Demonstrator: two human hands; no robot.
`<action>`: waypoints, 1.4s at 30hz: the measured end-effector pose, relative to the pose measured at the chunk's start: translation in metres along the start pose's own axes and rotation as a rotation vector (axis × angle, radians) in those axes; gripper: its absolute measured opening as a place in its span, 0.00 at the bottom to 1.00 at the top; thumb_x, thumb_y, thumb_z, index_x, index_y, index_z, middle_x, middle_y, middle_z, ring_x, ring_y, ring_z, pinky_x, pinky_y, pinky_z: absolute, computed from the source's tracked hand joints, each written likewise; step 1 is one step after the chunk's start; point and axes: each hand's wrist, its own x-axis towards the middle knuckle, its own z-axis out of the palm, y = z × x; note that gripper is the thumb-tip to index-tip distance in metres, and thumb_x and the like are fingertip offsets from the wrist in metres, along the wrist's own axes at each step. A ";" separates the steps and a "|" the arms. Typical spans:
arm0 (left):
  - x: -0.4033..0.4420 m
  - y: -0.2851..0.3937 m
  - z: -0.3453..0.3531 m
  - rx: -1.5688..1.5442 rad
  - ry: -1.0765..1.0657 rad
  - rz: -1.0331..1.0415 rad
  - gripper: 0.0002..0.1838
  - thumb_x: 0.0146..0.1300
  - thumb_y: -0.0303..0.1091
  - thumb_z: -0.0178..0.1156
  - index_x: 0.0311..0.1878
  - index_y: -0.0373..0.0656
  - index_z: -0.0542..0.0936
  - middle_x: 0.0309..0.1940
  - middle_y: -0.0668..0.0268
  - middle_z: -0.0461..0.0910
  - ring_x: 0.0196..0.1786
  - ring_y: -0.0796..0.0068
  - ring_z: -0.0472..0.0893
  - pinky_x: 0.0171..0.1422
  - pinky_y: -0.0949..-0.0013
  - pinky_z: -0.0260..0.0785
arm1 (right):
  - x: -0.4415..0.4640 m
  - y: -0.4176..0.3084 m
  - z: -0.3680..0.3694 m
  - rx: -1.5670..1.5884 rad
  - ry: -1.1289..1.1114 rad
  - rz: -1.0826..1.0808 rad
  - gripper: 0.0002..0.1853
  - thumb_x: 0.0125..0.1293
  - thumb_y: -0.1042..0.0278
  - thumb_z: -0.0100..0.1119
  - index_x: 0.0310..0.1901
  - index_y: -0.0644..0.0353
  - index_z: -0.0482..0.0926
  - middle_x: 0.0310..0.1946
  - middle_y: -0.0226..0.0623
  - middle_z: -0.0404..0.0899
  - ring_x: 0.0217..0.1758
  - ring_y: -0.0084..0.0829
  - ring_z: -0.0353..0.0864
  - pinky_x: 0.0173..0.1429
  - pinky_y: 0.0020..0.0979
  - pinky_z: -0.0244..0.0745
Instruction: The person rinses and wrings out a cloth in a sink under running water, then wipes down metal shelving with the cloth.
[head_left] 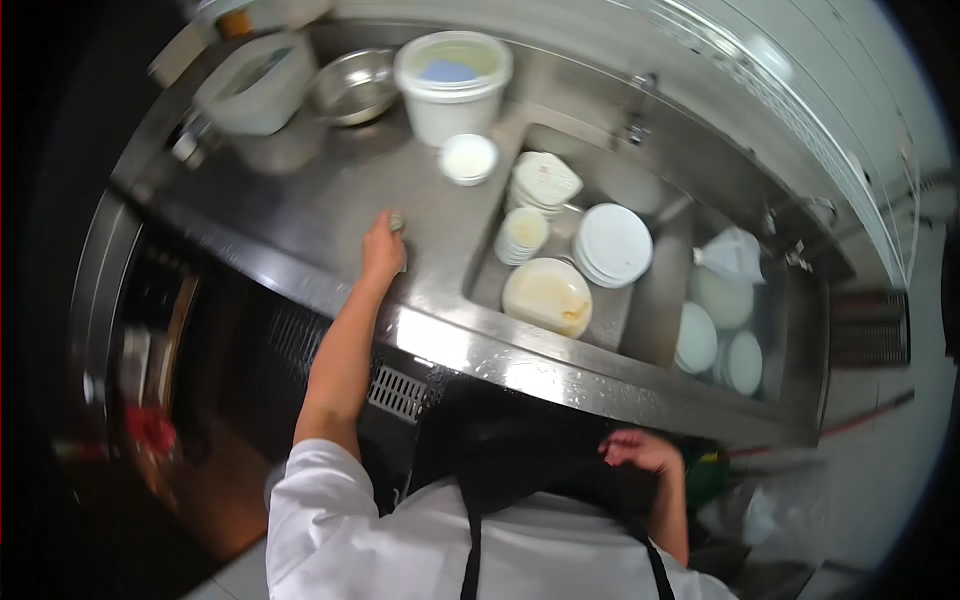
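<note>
From where I stand, the person's left hand (383, 250) reaches out over the steel counter (300, 225), its grip closed around a small greyish-green item (397, 220), too blurred to name. That item is at the fingers, low over the bare metal, to the left of the sink basin (490, 275). The right hand (643, 451) hangs in front of the black apron (520, 440), fingers loosely curled; I cannot tell whether that grip holds anything. Toward the back of the counter are a translucent tub (258, 95), a round steel bowl (357, 88) and a tall white bucket (455, 110) with something blue inside, and a small white bowl (468, 160) sits just in front of the bucket. The basin holds a stack of squarish dishes (546, 180), a stack of small bowls (522, 235), a pile of round white plates (613, 245) and, nearest the person, a wide dish (547, 297) with yellow-brown residue on it. In the second basin (785, 345), farther right, lie more white dishes (696, 338) and a translucent white container (735, 255).
</note>
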 end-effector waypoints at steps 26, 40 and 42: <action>0.104 0.274 0.236 -0.602 -0.571 -0.416 0.16 0.54 0.30 0.60 0.44 0.30 0.81 0.37 0.51 0.83 0.43 0.57 0.83 0.52 0.58 0.75 | 0.152 -0.504 -0.228 -1.052 1.406 -1.276 0.20 0.66 0.53 0.59 0.49 0.60 0.82 0.42 0.48 0.81 0.51 0.51 0.76 0.59 0.50 0.67; 0.088 0.307 0.235 -0.673 -0.973 -0.385 0.13 0.58 0.31 0.58 0.47 0.43 0.79 0.41 0.65 0.78 0.45 0.71 0.76 0.50 0.64 0.70 | 0.234 -0.310 -0.249 0.297 0.753 -1.049 0.22 0.76 0.53 0.50 0.58 0.65 0.75 0.55 0.39 0.79 0.58 0.28 0.76 0.64 0.34 0.68; 0.090 0.304 0.236 -0.797 -0.980 -0.237 0.14 0.56 0.29 0.62 0.47 0.43 0.78 0.41 0.67 0.78 0.44 0.72 0.76 0.48 0.66 0.70 | 0.251 -0.294 -0.252 0.375 0.550 -0.977 0.24 0.75 0.51 0.52 0.58 0.66 0.76 0.55 0.40 0.78 0.55 0.29 0.77 0.61 0.31 0.68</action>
